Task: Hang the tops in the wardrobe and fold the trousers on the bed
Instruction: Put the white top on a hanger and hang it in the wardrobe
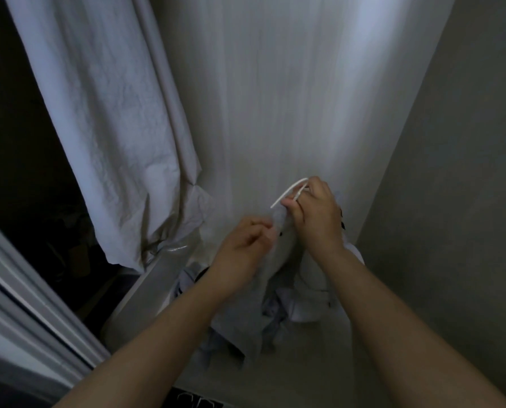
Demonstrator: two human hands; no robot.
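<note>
Hanging underway: right hand (313, 213) grips hanger (290, 191) at centre, left hand (245, 242) at eight o'clock pinches top (245, 313). Next, seat the shoulders, then find the rail.

Hanger (290, 191) mostly hidden behind hand (316, 213)

head view looks down, close over both hands (278, 228).

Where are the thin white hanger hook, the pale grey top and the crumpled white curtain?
thin white hanger hook (290, 189), head view, on its curved upper arc.
pale grey top (240, 325), head view, on the hanging lower fabric.
crumpled white curtain (113, 128), head view, on its middle folds.
</note>
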